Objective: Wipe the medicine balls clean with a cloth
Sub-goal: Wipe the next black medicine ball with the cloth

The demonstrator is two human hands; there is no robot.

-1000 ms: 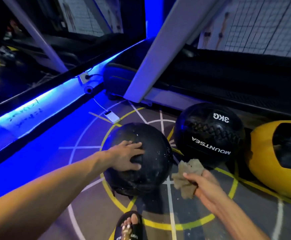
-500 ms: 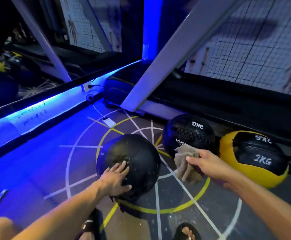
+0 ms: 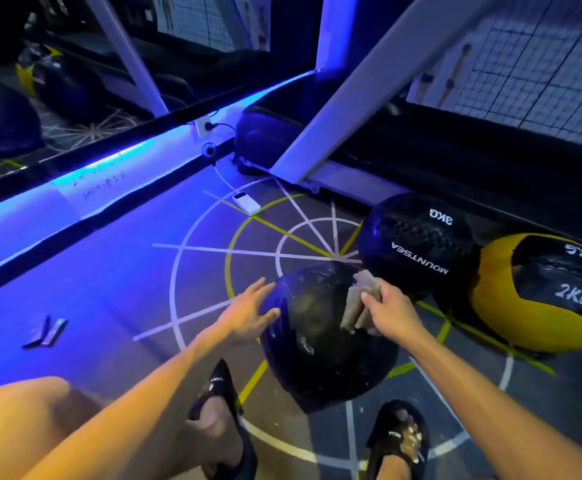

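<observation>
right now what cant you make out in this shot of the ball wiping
Head view, the only one:
- Nearest black ball: any weight label is out of sight; the underside faces the floor.
- Cloth: partly covered by the right hand gripping it.
- Left hand: fingers straight at the ball's left side; contact unclear.
- Yellow 2KG ball: right side cut off by the frame edge.
- Writing on the blue-lit ledge: too small to read.

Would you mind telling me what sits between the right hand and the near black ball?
In the head view, a folded cloth lies between the right hand and the near black ball; the hand holds it against the ball's top.
</observation>
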